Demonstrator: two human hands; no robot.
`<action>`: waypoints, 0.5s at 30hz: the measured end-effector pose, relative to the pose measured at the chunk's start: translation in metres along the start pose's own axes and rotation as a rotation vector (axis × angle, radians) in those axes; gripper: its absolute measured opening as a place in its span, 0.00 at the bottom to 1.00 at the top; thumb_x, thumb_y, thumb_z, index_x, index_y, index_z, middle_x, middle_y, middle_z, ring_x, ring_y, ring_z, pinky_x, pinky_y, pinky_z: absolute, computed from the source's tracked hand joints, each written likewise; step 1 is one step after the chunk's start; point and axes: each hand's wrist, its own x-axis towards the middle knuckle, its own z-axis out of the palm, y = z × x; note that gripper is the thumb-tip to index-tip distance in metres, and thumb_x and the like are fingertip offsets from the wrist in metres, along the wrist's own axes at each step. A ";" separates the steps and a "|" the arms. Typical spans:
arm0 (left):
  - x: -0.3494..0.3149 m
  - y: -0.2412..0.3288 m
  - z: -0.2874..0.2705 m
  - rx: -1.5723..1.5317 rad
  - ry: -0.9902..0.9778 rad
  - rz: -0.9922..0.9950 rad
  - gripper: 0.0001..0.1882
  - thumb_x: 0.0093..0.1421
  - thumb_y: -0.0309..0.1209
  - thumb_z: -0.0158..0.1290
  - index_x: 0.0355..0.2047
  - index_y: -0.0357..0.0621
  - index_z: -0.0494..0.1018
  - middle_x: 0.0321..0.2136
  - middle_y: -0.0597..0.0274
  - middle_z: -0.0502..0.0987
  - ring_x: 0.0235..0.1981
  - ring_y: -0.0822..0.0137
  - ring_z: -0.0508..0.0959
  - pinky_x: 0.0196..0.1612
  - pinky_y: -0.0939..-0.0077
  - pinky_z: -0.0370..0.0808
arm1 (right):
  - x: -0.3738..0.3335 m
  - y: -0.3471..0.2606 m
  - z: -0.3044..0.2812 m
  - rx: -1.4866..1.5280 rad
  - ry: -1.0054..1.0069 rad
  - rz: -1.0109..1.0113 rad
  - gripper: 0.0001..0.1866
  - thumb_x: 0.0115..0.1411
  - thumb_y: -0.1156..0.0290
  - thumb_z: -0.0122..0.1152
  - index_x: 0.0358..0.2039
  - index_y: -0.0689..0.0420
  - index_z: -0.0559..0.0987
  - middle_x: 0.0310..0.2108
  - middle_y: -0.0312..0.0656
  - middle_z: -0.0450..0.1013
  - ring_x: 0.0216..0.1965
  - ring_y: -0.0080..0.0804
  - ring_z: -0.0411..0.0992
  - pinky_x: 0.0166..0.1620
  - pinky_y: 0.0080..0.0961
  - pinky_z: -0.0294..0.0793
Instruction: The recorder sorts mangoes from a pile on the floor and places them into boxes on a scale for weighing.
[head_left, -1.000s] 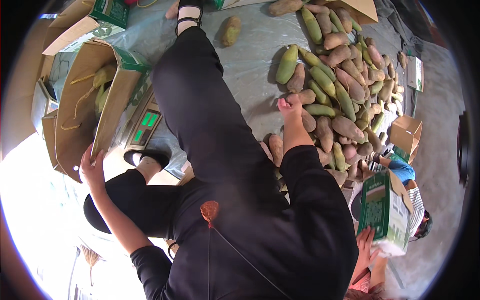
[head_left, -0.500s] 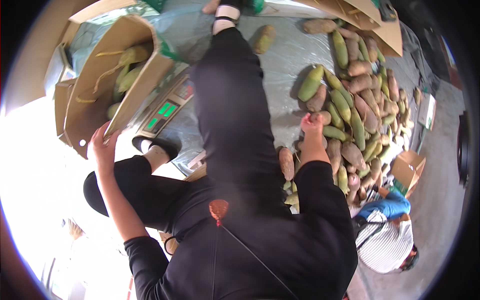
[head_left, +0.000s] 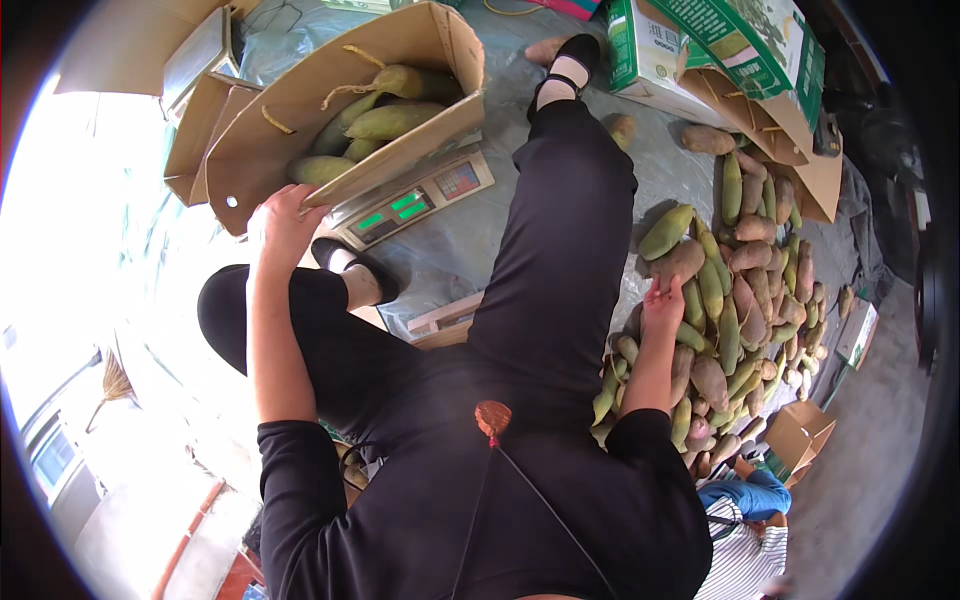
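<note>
My left hand (head_left: 284, 226) grips the near rim of an open cardboard box (head_left: 345, 190). Inside it lie several long green radishes (head_left: 395, 122). The box rests on a weighing scale (head_left: 415, 205) with lit green digits. Over to the right, my right hand (head_left: 661, 306) is closed with its fingertips on the lower end of a brownish root vegetable (head_left: 679, 261), at the left edge of a big pile. A green radish (head_left: 666, 232) lies just beyond it. My palm hides part of the grip.
The pile of green and brownish roots (head_left: 755, 290) spreads along my right side. Green-and-white cartons (head_left: 745, 50) stand at the far right. A person in a striped top (head_left: 740, 550) is beside a small cardboard box (head_left: 800, 438). My legs (head_left: 560, 210) lie between scale and pile.
The whole view has shifted, bringing more of the box and scale into sight. My left hand stays on the box rim. In my right hand the brownish root now shows more fully.
</note>
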 end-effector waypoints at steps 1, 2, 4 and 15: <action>0.001 0.000 -0.001 -0.003 0.010 -0.005 0.13 0.48 0.35 0.59 0.34 0.46 0.78 0.30 0.58 0.78 0.34 0.55 0.78 0.38 0.65 0.73 | -0.004 -0.010 0.017 -0.004 -0.011 -0.003 0.16 0.56 0.60 0.63 0.41 0.54 0.73 0.35 0.35 0.72 0.32 0.26 0.71 0.31 0.20 0.71; 0.001 0.001 -0.002 0.009 -0.018 -0.027 0.13 0.48 0.35 0.59 0.34 0.46 0.78 0.30 0.57 0.77 0.34 0.55 0.77 0.39 0.65 0.73 | -0.007 -0.019 0.036 -0.126 -0.102 -0.055 0.16 0.56 0.61 0.63 0.41 0.55 0.73 0.35 0.36 0.73 0.32 0.26 0.72 0.31 0.21 0.70; -0.001 0.003 -0.004 0.018 -0.035 -0.056 0.13 0.48 0.35 0.59 0.34 0.45 0.78 0.31 0.57 0.77 0.34 0.54 0.77 0.39 0.65 0.73 | -0.026 -0.043 0.085 -0.338 -0.243 -0.155 0.17 0.56 0.61 0.63 0.40 0.57 0.73 0.35 0.36 0.72 0.32 0.26 0.72 0.33 0.22 0.70; -0.002 0.004 -0.007 0.079 -0.053 -0.047 0.12 0.51 0.37 0.57 0.33 0.44 0.77 0.31 0.54 0.77 0.37 0.50 0.77 0.41 0.60 0.73 | -0.194 -0.080 0.364 -0.968 -1.045 -0.305 0.19 0.54 0.60 0.62 0.41 0.60 0.76 0.38 0.36 0.73 0.38 0.19 0.70 0.39 0.18 0.73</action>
